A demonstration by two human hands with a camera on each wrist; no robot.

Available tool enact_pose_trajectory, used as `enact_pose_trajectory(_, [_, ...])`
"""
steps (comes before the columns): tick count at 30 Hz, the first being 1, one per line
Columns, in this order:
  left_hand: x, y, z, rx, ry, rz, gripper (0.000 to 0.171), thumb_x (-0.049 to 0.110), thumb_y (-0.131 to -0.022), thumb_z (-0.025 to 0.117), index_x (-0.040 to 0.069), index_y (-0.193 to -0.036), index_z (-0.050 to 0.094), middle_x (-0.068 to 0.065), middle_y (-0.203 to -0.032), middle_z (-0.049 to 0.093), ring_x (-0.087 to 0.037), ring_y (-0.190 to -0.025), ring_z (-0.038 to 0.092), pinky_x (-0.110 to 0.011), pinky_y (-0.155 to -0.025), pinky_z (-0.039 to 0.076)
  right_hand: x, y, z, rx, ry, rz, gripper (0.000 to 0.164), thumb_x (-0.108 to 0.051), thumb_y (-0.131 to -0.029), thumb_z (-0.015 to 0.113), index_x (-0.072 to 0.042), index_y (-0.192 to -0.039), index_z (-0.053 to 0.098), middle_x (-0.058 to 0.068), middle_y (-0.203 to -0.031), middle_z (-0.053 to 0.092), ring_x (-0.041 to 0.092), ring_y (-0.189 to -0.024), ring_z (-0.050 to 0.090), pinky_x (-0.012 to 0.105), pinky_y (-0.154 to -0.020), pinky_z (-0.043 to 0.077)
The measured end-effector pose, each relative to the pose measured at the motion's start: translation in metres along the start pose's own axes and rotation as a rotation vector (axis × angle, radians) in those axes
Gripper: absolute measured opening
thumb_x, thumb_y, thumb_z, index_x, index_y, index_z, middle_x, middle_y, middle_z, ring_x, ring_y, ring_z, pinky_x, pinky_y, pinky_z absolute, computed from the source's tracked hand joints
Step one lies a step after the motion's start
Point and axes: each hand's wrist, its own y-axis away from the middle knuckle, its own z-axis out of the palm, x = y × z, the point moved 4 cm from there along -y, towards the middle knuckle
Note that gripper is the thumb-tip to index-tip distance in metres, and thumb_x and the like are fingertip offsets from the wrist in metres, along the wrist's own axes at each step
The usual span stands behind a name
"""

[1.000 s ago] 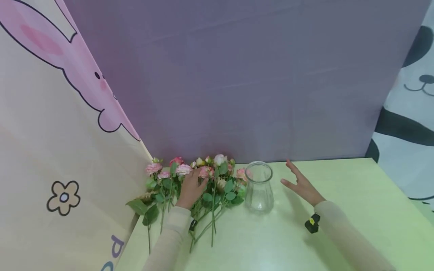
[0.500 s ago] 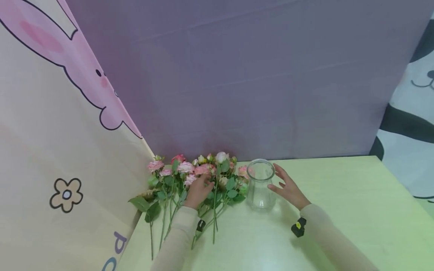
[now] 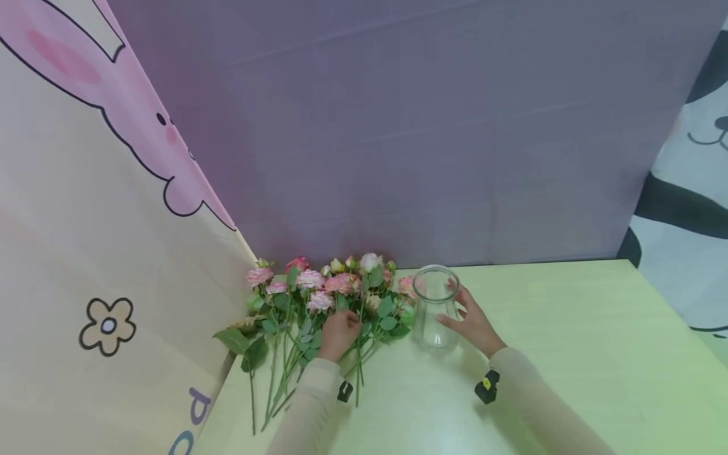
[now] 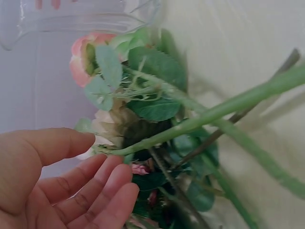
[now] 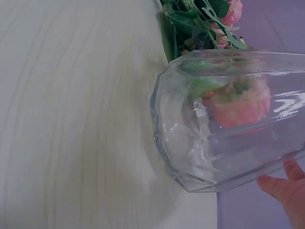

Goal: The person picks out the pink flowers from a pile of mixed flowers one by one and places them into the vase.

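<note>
A clear glass vase [image 3: 435, 332] stands upright on the table, to the right of the flowers. My right hand [image 3: 474, 322] holds its right side, thumb in front and fingers round the back, some showing through the glass. In the right wrist view, fingertips [image 5: 271, 183] meet the glass. Over the flower stems is my left hand [image 3: 340, 332]. In the left wrist view, a green stem [image 4: 205, 117] runs close to the thumb and index fingertips, which stay apart with a pale bloom behind the gap. The other left fingers are loosely bent.
Several artificial flowers [image 3: 309, 279], pink, red and white, lie at the table's back left, stems toward the front. A purple backdrop [image 3: 398, 139] rises behind the table [image 3: 569, 341]. A printed rabbit sheet [image 3: 68, 221] borders the left side.
My right hand has moved left to the vase and now reaches round its side. The left hand has come down and slightly right, off the pink blooms to the stems below.
</note>
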Motion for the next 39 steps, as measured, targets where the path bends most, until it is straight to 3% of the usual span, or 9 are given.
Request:
enact_pose_trajectory(5, [-0.002,0.003,0.005,0.012,0.016,0.009,0.015,0.012,-0.082,0.07,0.0,-0.091,0.068,-0.008,-0.076,0.066,-0.021,-0.067,0.061,-0.033,-0.058,0.05,-0.001,0.001,0.002,0.017,-0.01,0.026,0.086,-0.014,-0.083,0.073,-0.006,-0.149,0.018,0.023,-0.15,0.025,0.043,-0.136,0.024,0.059,-0.109,0.022])
enact_pose_trajectory(13, [-0.008,0.003,0.014,-0.007,0.027,-0.022,0.014,0.011,-0.083,0.069,0.001,-0.091,0.067,-0.008,-0.077,0.067,-0.021,-0.068,0.062,-0.032,-0.057,0.051,-0.004,0.003,0.003,0.064,0.018,0.03,0.088,-0.023,-0.082,0.074,-0.011,-0.149,0.019,0.015,-0.152,0.025,0.038,-0.136,0.025,0.057,-0.11,0.021])
enact_pose_trajectory(23, [-0.015,0.006,0.025,-0.048,0.041,-0.057,0.016,0.01,-0.082,0.071,-0.002,-0.093,0.067,-0.012,-0.081,0.068,-0.023,-0.07,0.063,-0.035,-0.058,0.052,0.003,0.004,0.009,0.13,0.07,0.009,0.087,-0.025,-0.079,0.076,-0.007,-0.147,0.025,0.019,-0.149,0.03,0.04,-0.134,0.029,0.058,-0.108,0.024])
enact_pose_trajectory(30, [-0.023,0.017,0.03,-0.048,0.135,-0.091,0.02,0.007,-0.082,0.068,-0.006,-0.097,0.067,-0.018,-0.086,0.069,-0.028,-0.075,0.066,-0.038,-0.061,0.055,0.006,0.009,0.016,0.161,0.057,0.008,0.084,-0.023,-0.077,0.078,-0.008,-0.145,0.031,0.018,-0.147,0.035,0.038,-0.133,0.032,0.057,-0.107,0.027])
enact_pose_trajectory(39, [-0.026,0.023,0.028,-0.001,0.205,-0.081,0.02,0.004,-0.081,0.069,-0.007,-0.098,0.067,-0.015,-0.084,0.069,-0.025,-0.075,0.065,-0.033,-0.061,0.054,0.003,0.007,0.017,0.16,0.037,0.013,0.084,-0.027,-0.078,0.077,-0.01,-0.145,0.031,0.017,-0.15,0.03,0.039,-0.135,0.029,0.058,-0.108,0.025])
